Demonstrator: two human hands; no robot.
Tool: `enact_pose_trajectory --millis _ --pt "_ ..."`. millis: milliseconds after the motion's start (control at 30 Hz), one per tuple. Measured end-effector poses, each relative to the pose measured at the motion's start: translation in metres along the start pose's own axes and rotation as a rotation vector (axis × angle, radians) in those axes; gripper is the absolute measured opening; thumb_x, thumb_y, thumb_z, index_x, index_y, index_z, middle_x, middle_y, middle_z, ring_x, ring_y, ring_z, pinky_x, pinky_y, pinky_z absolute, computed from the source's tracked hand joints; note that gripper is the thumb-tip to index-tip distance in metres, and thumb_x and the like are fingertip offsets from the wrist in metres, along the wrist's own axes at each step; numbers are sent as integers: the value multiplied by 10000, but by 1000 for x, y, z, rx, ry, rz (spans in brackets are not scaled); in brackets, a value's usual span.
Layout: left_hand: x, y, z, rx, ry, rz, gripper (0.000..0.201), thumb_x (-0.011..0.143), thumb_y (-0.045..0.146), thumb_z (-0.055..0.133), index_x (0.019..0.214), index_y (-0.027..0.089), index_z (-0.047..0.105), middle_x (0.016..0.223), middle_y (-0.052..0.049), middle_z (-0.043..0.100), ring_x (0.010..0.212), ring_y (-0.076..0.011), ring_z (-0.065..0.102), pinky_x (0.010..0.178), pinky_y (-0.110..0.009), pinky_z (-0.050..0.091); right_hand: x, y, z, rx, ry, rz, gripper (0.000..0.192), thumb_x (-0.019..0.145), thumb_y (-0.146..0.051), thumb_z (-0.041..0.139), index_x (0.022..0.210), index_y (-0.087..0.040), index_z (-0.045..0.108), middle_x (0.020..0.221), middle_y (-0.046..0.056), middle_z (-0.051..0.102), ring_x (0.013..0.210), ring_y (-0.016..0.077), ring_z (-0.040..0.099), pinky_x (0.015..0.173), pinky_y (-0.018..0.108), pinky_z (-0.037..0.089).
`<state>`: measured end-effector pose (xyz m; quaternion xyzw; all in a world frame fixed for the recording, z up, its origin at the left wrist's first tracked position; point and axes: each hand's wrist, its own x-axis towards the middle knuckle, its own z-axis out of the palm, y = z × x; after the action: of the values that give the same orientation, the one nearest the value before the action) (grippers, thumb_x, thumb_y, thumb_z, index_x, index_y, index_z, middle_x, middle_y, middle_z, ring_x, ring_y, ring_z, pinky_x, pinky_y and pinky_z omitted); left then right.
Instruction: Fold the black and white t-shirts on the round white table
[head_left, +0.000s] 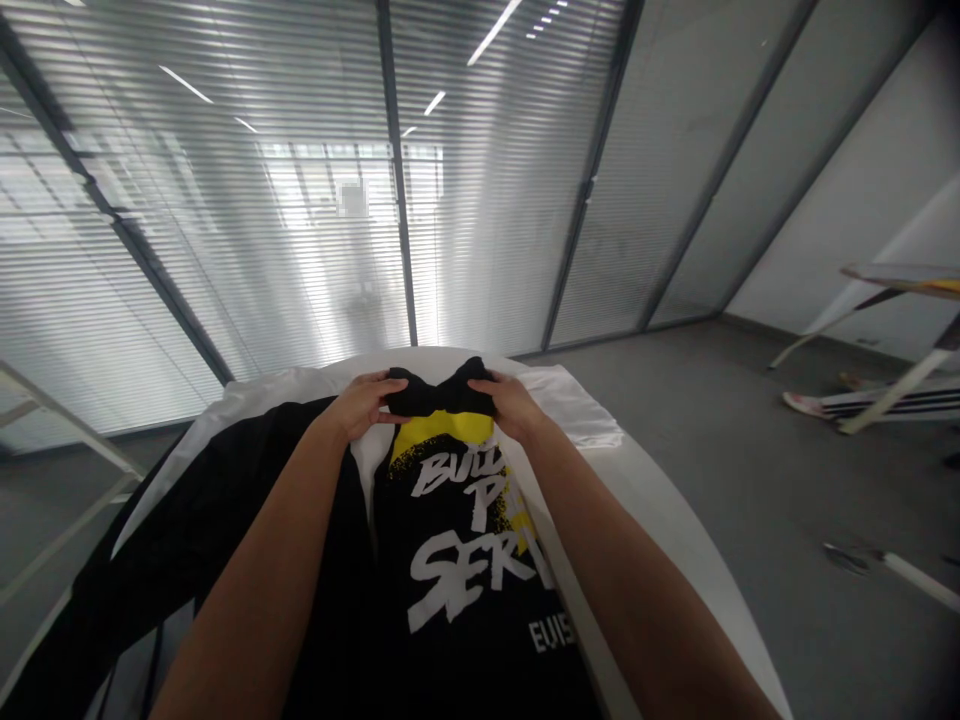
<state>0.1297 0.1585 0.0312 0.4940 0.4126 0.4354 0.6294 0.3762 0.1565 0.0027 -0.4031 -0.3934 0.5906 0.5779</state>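
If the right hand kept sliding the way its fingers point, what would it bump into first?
The right hand points left along the folded far edge of the black T-shirt, so it would probably meet the left hand first, which grips the same edge. Depth is hard to judge.

Both hands pinch the far edge of a black printed shirt (457, 540), left hand (360, 403) and right hand (514, 403) side by side. The shirt lies on a white tabletop (675, 530), with a black garment (187, 540) just beside it on the left.

One head view only. I see forward and down from above the table (675, 520), close over its near end, facing the glass wall (480, 200) beyond its far edge.
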Motion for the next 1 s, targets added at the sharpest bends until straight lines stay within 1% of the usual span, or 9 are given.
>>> enact_pose_trajectory --millis 100,200,300,367,500,633,733,867,1000 --pt "2 -2 1 46 58 -53 331 683 281 815 946 108 714 1042 -184 710 970 -330 681 690 -460 630 1 1 4 4 75 -112 312 593 -177 712 905 -172 689 794 1 722 755 173 659 810 341 518" --pt "2 0 2 13 146 -92 308 665 233 825 921 108 708 1037 -184 712 939 -331 689 674 -463 632 -3 -8 10 69 12 -274 314 620 -208 700 933 -201 690 854 -24 725 810 156 653 839 320 502" --pt "1 3 2 -23 162 -119 313 677 206 813 948 104 696 1035 -185 711 910 -321 694 674 -485 631 -9 -21 14 77 -21 -309 272 652 -264 695 918 -212 676 853 -28 714 825 159 646 823 315 500" --pt "0 4 3 -19 150 -83 320 686 204 808 968 112 688 1040 -176 708 910 -317 695 665 -491 632 -11 -26 16 56 -12 -300 237 653 -280 691 877 -207 667 809 -33 697 787 151 632 785 296 496" --pt "0 6 5 -36 126 80 342 719 233 793 1029 147 675 1112 -142 687 967 -310 684 671 -496 636 -13 -32 18 -9 67 -266 190 665 -316 654 816 -203 633 713 -51 638 704 130 581 686 249 464" --pt "-1 7 8 -46 75 162 387 751 279 776 1098 158 656 1175 -135 662 1030 -323 663 699 -526 629 -11 -36 16 -51 138 -291 236 669 -384 629 832 -216 599 713 -56 607 686 123 545 647 233 430" --pt "-1 6 7 -55 47 170 407 753 301 776 1115 171 644 1208 -126 648 1077 -325 644 736 -542 620 -11 -40 10 -144 152 -264 254 659 -383 616 858 -229 585 726 -55 598 691 125 531 651 243 416" --pt "-1 1 4 -103 27 140 387 753 281 775 1098 183 629 1223 -113 640 1116 -317 623 782 -561 603 -16 -49 1 -352 212 -138 208 654 -332 601 830 -222 589 742 -38 592 691 121 521 689 276 409" --pt "-1 -3 0 -127 5 111 368 761 261 767 1091 183 623 1218 -117 641 1126 -322 615 791 -578 592 -20 -53 -2 -365 167 -4 209 691 -308 569 891 -250 576 823 -28 596 717 132 551 685 312 442"
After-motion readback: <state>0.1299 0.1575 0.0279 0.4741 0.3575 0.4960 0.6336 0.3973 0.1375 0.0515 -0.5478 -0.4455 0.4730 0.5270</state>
